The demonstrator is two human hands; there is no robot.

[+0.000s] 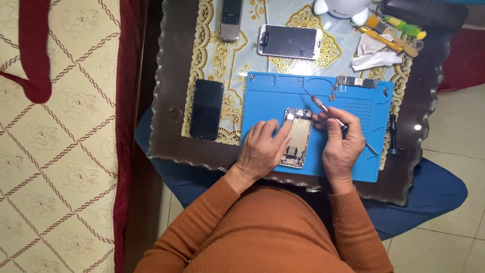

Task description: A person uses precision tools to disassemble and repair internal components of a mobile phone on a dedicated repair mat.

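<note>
An opened phone housing (pixel 298 134) with its insides showing lies on a blue work mat (pixel 262 96). My left hand (pixel 262 149) rests on the housing's left side, with its fingers pressing it down. My right hand (pixel 341 144) sits just right of the housing and grips a slim screwdriver (pixel 323 107), whose handle points up and to the left. A small circuit board (pixel 353 82) lies at the mat's top right corner.
A black phone (pixel 206 109) lies left of the mat. Behind it are a white-framed screen (pixel 289 41) and a grey phone (pixel 231 20). Brushes (pixel 386 38), a tissue (pixel 376 58) and a white lamp base (pixel 341 6) sit at the back right. A dark tool (pixel 393 134) lies by the table's right edge.
</note>
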